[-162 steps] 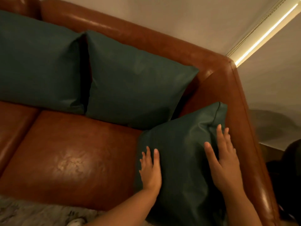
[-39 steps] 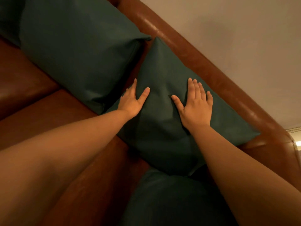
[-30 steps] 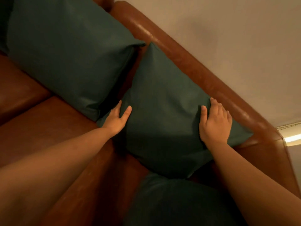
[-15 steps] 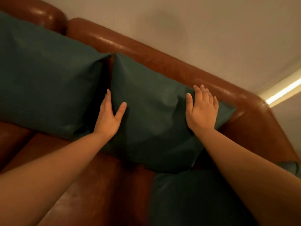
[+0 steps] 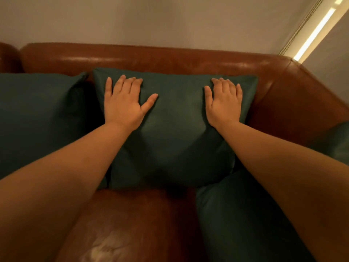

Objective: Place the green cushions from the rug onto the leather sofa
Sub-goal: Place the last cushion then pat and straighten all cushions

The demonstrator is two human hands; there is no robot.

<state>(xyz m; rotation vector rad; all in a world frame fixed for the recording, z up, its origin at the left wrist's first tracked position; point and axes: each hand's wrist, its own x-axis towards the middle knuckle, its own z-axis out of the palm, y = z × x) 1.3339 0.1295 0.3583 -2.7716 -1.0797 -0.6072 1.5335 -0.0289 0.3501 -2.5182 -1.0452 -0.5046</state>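
Both hands lie flat on the upper face of one green cushion [image 5: 175, 133], which leans upright against the backrest [image 5: 151, 57] of the leather sofa [image 5: 294, 103]. The left hand [image 5: 124, 103] presses near the cushion's top left corner, fingers straight and thumb spread. The right hand [image 5: 224, 104] presses near the top right corner, fingers together. Neither hand grasps anything: both are released, palms on the fabric.

The step in hand looks like settling this cushion into place. To do it well, press evenly with both palms, so the top edge beyond the fingertips meets the backrest along its whole width without twisting. The lower edge, nearer the wrists, should sit on the seat [image 5: 132, 224] rather than ride on the third cushion [image 5: 241, 214], which lies under the right forearm and seems to touch the bottom right corner. A second cushion [image 5: 37, 114] stands just left of the left hand; a light sideways push would set the two side by side without overlap. Lift the palms straight off afterwards, since dragging could pull the soft cover forward. The rug is out of view, so whether more cushions wait there cannot be told.
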